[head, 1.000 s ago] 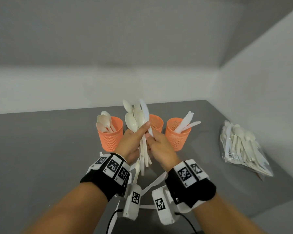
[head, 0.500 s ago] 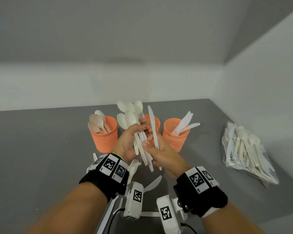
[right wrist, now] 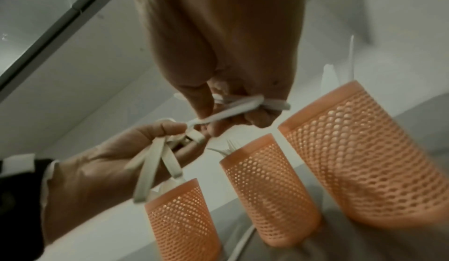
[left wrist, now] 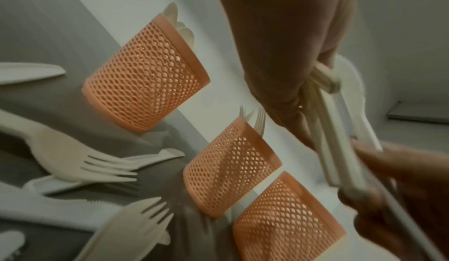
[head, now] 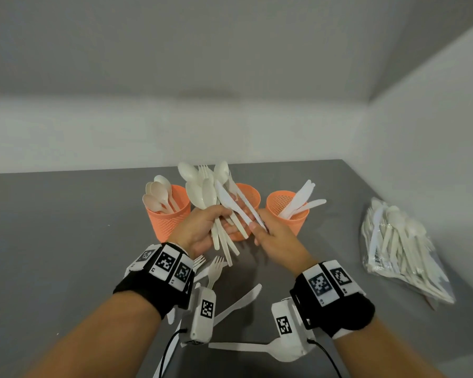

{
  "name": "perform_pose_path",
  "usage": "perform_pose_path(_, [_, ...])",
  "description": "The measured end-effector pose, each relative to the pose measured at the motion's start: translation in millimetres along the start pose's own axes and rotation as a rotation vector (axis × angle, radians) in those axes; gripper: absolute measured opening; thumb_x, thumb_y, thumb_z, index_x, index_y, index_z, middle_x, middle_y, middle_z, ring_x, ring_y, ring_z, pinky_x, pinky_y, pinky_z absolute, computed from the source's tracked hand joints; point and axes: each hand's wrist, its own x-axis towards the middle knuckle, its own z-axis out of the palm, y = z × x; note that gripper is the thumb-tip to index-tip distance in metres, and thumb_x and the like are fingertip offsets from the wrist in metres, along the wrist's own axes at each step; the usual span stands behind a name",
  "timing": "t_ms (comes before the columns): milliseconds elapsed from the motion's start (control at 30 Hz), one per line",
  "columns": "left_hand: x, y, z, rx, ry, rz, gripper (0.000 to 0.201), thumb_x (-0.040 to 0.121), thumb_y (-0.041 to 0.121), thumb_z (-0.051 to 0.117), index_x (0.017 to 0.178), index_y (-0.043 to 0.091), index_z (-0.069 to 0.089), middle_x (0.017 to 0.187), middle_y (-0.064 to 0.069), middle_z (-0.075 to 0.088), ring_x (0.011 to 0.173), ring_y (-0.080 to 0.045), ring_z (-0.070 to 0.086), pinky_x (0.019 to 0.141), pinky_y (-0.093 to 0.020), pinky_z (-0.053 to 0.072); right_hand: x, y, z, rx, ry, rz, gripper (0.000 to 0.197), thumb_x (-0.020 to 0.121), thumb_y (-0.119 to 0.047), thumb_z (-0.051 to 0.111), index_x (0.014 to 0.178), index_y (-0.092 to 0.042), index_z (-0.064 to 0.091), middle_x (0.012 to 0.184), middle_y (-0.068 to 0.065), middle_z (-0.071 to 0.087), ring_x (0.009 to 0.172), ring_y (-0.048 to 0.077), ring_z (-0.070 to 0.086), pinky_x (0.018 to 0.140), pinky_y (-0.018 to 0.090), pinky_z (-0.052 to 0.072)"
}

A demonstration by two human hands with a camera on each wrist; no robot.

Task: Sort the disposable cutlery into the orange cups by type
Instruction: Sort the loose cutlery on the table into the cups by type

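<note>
Three orange mesh cups stand in a row: the left cup holds spoons, the middle cup shows fork tines in the wrist views, and the right cup holds knives. In front of them my left hand grips a fanned bundle of cutlery, mostly spoons with a fork. My right hand pinches the handles of two white knives, which slant up-left across the bundle. The right wrist view shows the knife handles between thumb and fingers. The bundle handles stick out below my left hand.
Loose forks, a knife and a spoon lie on the grey table near my wrists. A clear bag of cutlery lies at the right by the wall. White walls close off the back and right.
My right hand has drawn the white knives out of the bundle and shifted right and down. The knives went from upright to slanting up-left. My left hand kept its grip.
</note>
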Motion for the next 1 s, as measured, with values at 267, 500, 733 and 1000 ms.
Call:
perform_pose_path(267, [-5,-2,-6,0.209,0.021,0.017,0.01,0.088,0.015,0.058,0.084,0.007,0.06,0.061,-0.004,0.058,0.058,-0.016,0.06,0.061,-0.03,0.054,4,-10,-17,0.137,-0.04,0.045,0.036,0.092,0.002,0.037,0.119,-0.022,0.046,0.076,-0.001,0.054,0.054,0.001,0.052,0.055,0.013,0.044])
perform_pose_path(500, [-20,4,-5,0.155,-0.079,0.087,0.028,0.09,0.037,0.043,0.105,0.015,0.053,0.045,0.005,0.031,0.037,-0.007,0.031,0.048,-0.024,0.046,51,-9,-62,0.299,0.406,-0.089,0.013,0.099,-0.013,0.033,0.105,-0.021,0.041,0.078,-0.005,0.05,0.076,0.007,0.052,0.074,0.014,0.041])
perform_pose_path(733, [-29,4,-10,0.313,-0.103,0.139,0.026,0.091,0.027,0.05,0.072,0.01,0.05,0.049,0.002,0.036,0.045,-0.009,0.036,0.051,-0.023,0.043,74,33,-53,0.258,0.315,0.128,0.012,0.092,-0.015,0.049,0.102,-0.022,0.047,0.091,-0.002,0.057,0.084,0.019,0.059,0.079,0.031,0.048])
perform_pose_path(1000, [-31,1,-10,0.384,-0.088,0.142,0.031,0.091,0.024,0.051,0.063,0.014,0.044,0.048,0.002,0.034,0.044,-0.009,0.034,0.049,-0.021,0.039,73,32,-49,0.164,0.268,0.121,0.027,0.096,-0.014,0.045,0.122,-0.019,0.044,0.101,0.006,0.059,0.08,0.012,0.055,0.078,0.027,0.042])
